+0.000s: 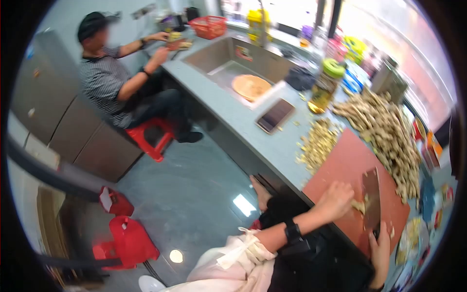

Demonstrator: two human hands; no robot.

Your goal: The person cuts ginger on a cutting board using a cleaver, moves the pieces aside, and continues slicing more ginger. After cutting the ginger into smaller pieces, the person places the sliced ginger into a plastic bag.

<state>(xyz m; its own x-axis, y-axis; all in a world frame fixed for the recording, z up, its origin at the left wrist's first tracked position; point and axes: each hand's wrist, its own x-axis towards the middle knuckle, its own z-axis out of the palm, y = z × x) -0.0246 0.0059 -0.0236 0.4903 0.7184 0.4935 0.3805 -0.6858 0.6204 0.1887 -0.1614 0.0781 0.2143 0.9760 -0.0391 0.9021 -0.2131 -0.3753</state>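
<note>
My right hand [383, 246] grips the handle of a cleaver [372, 197], whose broad blade is over the reddish-brown cutting board [335, 168]. Just left of the blade lies a small pale piece of ginger [358, 206]. My left hand [334, 200] is closed, with its curled fingertips at that piece; part of the grip is hidden. Chopped ginger [319, 143] is heaped along the board's far left edge. A large pile of whole ginger roots [384, 129] lies beyond the board and along its right side.
A phone [276, 116] and a green-lidded jar [327, 85] stand near the sink [214, 56], which holds a round tan board [250, 86]. Another person [104, 68] sits on a red stool [154, 141], hands at the counter by a red basket [207, 27].
</note>
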